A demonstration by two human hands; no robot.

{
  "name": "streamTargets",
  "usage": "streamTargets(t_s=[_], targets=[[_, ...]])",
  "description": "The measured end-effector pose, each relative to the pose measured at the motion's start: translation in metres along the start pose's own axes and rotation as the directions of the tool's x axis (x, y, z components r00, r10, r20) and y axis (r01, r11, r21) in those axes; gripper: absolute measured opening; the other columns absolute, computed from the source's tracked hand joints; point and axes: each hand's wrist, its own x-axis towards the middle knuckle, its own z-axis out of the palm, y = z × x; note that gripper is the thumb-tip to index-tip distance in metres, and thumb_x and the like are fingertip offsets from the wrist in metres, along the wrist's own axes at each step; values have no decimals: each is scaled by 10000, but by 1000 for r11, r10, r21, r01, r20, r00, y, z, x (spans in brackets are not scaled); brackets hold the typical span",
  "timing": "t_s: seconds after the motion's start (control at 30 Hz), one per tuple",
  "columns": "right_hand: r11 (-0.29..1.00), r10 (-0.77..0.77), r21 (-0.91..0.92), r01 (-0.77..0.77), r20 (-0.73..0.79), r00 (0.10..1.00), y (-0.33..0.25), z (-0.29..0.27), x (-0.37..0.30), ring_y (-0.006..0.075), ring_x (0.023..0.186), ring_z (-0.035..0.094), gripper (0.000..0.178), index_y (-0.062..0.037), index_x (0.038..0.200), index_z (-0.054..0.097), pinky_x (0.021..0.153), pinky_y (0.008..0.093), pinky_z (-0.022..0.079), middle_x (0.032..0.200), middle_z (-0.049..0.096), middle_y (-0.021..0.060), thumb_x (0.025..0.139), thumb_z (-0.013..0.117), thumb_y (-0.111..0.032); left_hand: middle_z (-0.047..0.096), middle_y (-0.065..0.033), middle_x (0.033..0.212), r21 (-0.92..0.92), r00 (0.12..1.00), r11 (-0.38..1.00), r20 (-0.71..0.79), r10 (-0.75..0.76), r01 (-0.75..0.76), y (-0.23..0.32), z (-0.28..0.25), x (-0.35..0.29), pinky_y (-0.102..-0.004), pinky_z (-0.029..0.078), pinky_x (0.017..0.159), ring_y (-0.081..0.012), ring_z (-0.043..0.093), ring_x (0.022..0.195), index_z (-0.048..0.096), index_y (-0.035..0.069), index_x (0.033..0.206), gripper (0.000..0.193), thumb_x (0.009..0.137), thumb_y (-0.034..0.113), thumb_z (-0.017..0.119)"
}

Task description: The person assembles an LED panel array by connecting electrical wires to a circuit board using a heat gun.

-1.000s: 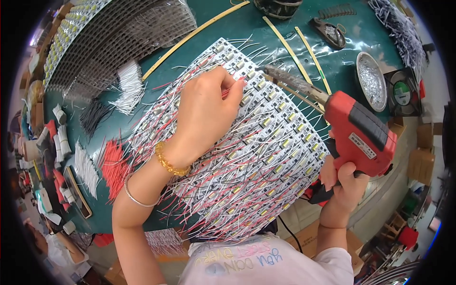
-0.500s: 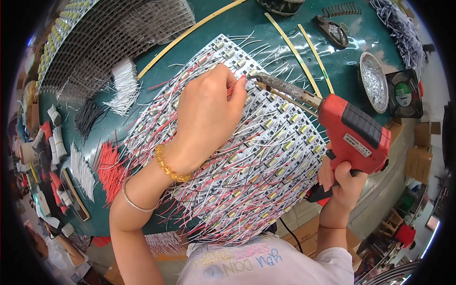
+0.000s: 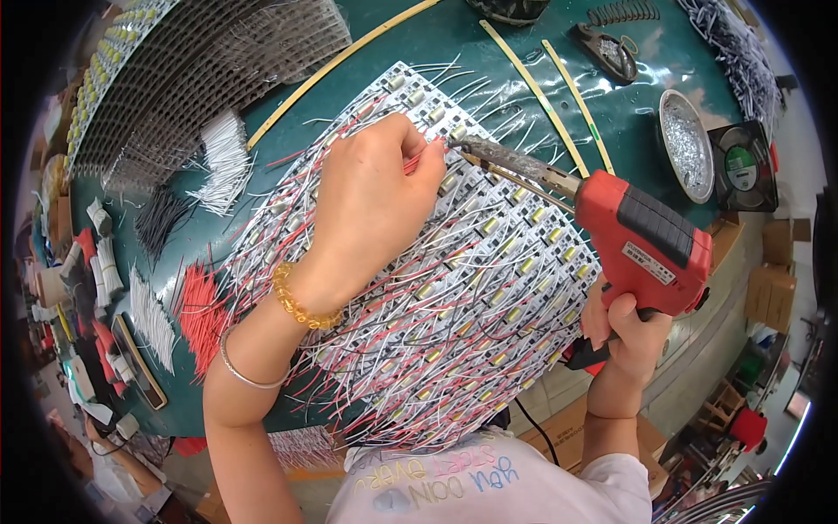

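Across the middle lies a wide panel of white circuit boards (image 3: 515, 301), with rows of small components and many red, white and black wires standing off it. My left hand (image 3: 371, 196) is over its upper part, thumb and fingers pinched on red wire (image 3: 415, 162) whose end meets the board. My right hand (image 3: 633, 336) is wrapped round the handle of a red and black soldering gun (image 3: 642, 237). The gun's dark tip (image 3: 463, 142) is right beside my left fingertips, at the board. My left hand hides part of the panel beneath it.
Left of the panel lie bundles of red wires (image 3: 199, 310), white wires (image 3: 225, 166) and black wires (image 3: 161, 218). At the right are a metal dish (image 3: 687, 144) of silvery bits, a black fan (image 3: 744, 170) and an iron stand (image 3: 607, 54). Yellow strips (image 3: 537, 96) lie behind.
My left hand has shifted slightly left, still pinching the red wire. The soldering gun in my right hand has moved a little left with it.
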Motion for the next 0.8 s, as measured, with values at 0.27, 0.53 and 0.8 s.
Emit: streamTargets(t_s=[0.27, 0.53, 0.8], targets=[[994, 13, 110, -9, -33, 999, 1, -2, -3, 106, 405, 420, 605, 57, 1197, 379, 367, 236, 333, 597, 483, 57, 743, 711, -166, 575, -161, 580, 5, 1000, 1000, -21, 18, -18, 0, 2, 0, -362, 431, 504, -304, 577, 524, 552, -30, 658, 201, 768, 129, 609], [991, -83, -105, 82, -12, 996, -3, 5, 1, 94, 318, 376, 633, 126, 1059, 430, 351, 222, 318, 431, 430, 27, 804, 611, -424, 579, -154, 576, 5, 999, 1000, -23, 24, -23, 1, 0, -1, -342, 430, 503, -277, 573, 507, 564, -30, 671, 200, 772, 134, 616], [996, -6, -93, 6, -4, 1000, -3, 5, 2, 106, 346, 403, 529, 110, 1035, 445, 375, 242, 353, 465, 453, 45, 830, 604, -351, 574, -133, 563, -35, 999, 999, 37, -30, 32, 1, -7, -3, -324, 412, 483, -240, 559, 487, 557, -22, 666, 202, 770, 138, 621]])
